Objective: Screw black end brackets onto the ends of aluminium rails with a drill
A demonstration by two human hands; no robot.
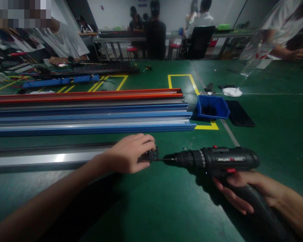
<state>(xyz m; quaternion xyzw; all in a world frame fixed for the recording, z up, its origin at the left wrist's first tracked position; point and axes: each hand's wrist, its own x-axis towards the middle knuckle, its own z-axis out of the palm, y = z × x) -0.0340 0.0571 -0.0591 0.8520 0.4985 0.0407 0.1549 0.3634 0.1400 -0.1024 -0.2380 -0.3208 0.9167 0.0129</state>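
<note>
Green bench in a busy room, drill up at the end of a silver rail

So the bench (166,205) is big, green and marked with yellow tape, with a few blurry people along the top of the frame. The silver rail (53,158) runs in from the left edge and ends around the middle. The left hand (131,153) is closed over that end, thumb underneath, pinching a black end piece (155,154) in place. Over at lower right, the right hand (239,188) is wrapped round the grip of a power drill (217,158), its thin bit (166,159) pointing left at the piece.

How far along? I'd call it mid-fastening: piece in position, drill lined up, but nothing proves it's fixed yet. The blue rails (91,128) and orange-red rail (91,95) lie above it, mid-left, and I can't spot a similar piece on their right ends, so maybe those are left to do. Blue bin (214,117) sits just off their ends, right of centre.

Hard to see: fingers cover most of the joint, so no idea if a screw is in, or whether the bit actually touches. Can't tell if the trigger's pressed either. Bin contents are just dark, and the rails' left ends are cut off by the frame
</note>
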